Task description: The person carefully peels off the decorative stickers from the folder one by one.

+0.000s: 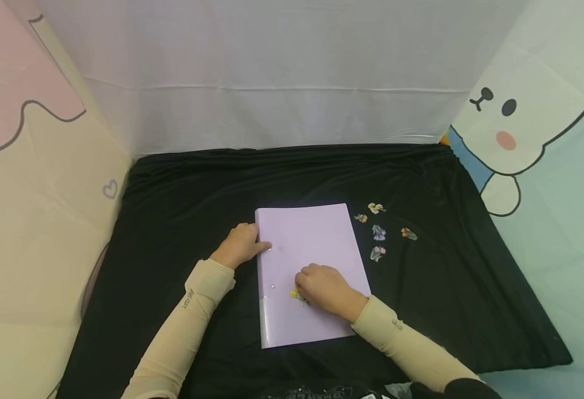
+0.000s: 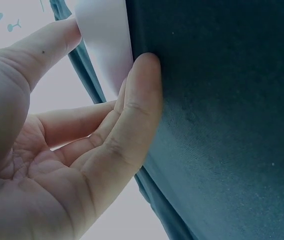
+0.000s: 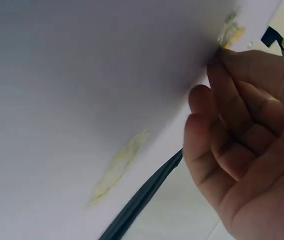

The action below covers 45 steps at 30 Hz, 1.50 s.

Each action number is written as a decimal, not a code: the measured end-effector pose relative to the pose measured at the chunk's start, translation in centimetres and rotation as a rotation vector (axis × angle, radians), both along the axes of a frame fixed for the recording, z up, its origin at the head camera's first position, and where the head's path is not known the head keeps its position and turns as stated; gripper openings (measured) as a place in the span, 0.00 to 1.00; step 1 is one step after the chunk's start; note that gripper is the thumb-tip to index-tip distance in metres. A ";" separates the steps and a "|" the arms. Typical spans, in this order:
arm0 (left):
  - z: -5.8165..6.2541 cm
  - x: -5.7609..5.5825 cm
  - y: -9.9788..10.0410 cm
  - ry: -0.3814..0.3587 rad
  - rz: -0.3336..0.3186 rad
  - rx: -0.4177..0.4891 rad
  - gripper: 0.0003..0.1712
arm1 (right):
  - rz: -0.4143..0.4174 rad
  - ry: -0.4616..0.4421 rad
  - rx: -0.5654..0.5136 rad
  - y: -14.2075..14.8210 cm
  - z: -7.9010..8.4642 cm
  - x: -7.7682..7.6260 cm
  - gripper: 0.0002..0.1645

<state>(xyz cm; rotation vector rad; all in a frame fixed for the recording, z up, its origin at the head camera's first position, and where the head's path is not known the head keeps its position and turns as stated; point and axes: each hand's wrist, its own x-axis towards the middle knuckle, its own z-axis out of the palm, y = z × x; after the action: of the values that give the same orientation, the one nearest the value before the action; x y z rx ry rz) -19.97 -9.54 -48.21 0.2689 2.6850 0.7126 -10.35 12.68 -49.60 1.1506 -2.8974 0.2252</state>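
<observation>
A light purple binder (image 1: 317,233) lies on black cloth in front of me. My left hand (image 1: 239,244) holds it at the spine side, with the thumb on the cover; in the left wrist view the fingers (image 2: 144,85) rest along the spine near the cloth. On the lower part of the cover is a yellow flower sticker (image 1: 300,296). My right hand (image 1: 329,289) pinches at it with thumb and forefinger, the other fingers curled. In the right wrist view the sticker (image 3: 229,35) shows just beyond those fingertips, partly hidden by them.
Several flower stickers lie right of the binder on the black cloth (image 1: 451,277), among them a purple one (image 1: 379,233), a pink one (image 1: 378,253) and an orange one (image 1: 409,234). A faint yellowish outline (image 3: 119,167) shows on the cover in the right wrist view.
</observation>
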 end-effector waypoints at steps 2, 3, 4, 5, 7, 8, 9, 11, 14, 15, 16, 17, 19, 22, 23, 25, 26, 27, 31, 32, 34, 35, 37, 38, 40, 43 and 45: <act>0.0 0.0 0.0 0.003 0.000 -0.001 0.22 | -0.024 -0.064 0.000 -0.1 0.2 -0.3 0.04; 0.0 0.0 0.0 0.005 -0.001 -0.001 0.22 | -0.033 -0.094 -0.003 -0.2 0.3 -0.5 0.05; 0.0 0.0 0.0 0.005 -0.001 0.001 0.22 | -0.037 -0.122 -0.009 -0.2 0.3 -0.6 0.06; 0.0 0.1 0.0 0.004 -0.001 0.002 0.22 | -0.039 -0.139 -0.008 -0.3 0.3 -0.8 0.08; -0.1 0.2 0.0 -0.003 0.001 0.006 0.22 | -0.039 -0.157 0.010 -0.4 0.2 -1.0 0.11; -0.1 0.2 0.0 -0.004 0.000 0.007 0.22 | -0.037 -0.154 0.022 -0.4 0.1 -1.0 0.12; -0.1 0.2 0.0 -0.005 0.000 0.008 0.22 | -0.036 -0.148 0.036 -0.5 0.1 -1.0 0.13; 0.0 0.2 0.0 0.002 -0.002 0.007 0.22 | -0.038 -0.129 0.064 -0.7 0.0 -1.0 0.15; -0.1 0.1 0.0 0.012 -0.008 0.005 0.22 | -0.053 -0.139 0.066 -0.6 0.2 -0.9 0.14; -0.1 0.1 0.0 0.012 -0.008 0.006 0.22 | -0.064 -0.149 0.060 -0.4 0.3 -0.8 0.14; -0.1 0.1 0.0 0.011 -0.009 0.008 0.23 | -0.079 -0.156 0.049 -0.2 0.4 -0.9 0.14; -0.2 0.1 0.0 0.007 -0.008 0.007 0.23 | -0.099 -0.165 0.035 0.1 0.6 -0.9 0.13; -0.2 0.1 0.0 -0.001 -0.006 0.004 0.23 | -0.151 -0.180 -0.001 1.1 0.9 -1.0 0.12; -0.3 0.0 0.0 -0.007 -0.007 -0.005 0.25 | -0.247 -0.197 -0.046 3.2 1.5 -1.3 0.09; -0.3 -0.1 0.0 -0.009 -0.007 -0.009 0.25 | -0.278 -0.211 -0.058 4.1 1.6 -1.4 0.09; -0.3 -0.1 -0.1 -0.011 -0.011 -0.007 0.25 | -0.338 -0.234 -0.066 6.2 1.9 -1.4 0.09; -0.3 -0.1 -0.1 -0.010 -0.013 -0.004 0.25 | -0.364 -0.246 -0.070 7.4 2.0 -1.4 0.09; -0.3 -0.1 -0.1 -0.008 -0.014 0.001 0.25 | -0.388 -0.257 -0.072 8.5 2.1 -1.4 0.09; -0.2 -0.2 -0.2 -0.008 -0.015 0.017 0.25 | -0.496 -0.287 -0.054 13.4 2.5 -1.2 0.09; -0.2 -0.2 -0.2 -0.009 -0.014 0.018 0.25 | -0.526 -0.294 -0.050 14.6 2.6 -1.2 0.08; -0.2 -0.2 -0.2 -0.013 -0.013 0.018 0.25 | -0.581 -0.294 -0.032 16.8 2.7 -1.0 0.06; -0.2 -0.2 -0.2 -0.015 -0.012 0.016 0.25 | -0.606 -0.294 -0.022 17.8 2.7 -1.0 0.05; -0.3 -0.2 -0.3 -0.014 -0.010 0.017 0.26 | -0.644 -0.286 -0.006 19.3 2.7 -0.9 0.06; -0.3 -0.2 -0.3 -0.013 -0.010 0.017 0.25 | -0.658 -0.282 0.003 19.9 2.8 -0.8 0.06; -0.3 -0.2 -0.3 -0.012 -0.011 0.019 0.25 | -0.678 -0.270 0.021 20.7 2.8 -0.8 0.06; -0.3 -0.2 -0.3 -0.009 -0.013 0.020 0.25 | -0.697 -0.259 0.025 21.1 3.0 -0.9 0.06; -0.3 -0.2 -0.3 -0.008 -0.013 0.021 0.25 | -0.697 -0.250 0.017 21.0 3.1 -1.0 0.06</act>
<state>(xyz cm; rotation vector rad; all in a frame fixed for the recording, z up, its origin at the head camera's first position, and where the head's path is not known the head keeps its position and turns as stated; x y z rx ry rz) -20.21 -9.84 -48.49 0.2875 2.6671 0.7364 -11.32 33.66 -46.45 0.0616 -3.2928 0.3374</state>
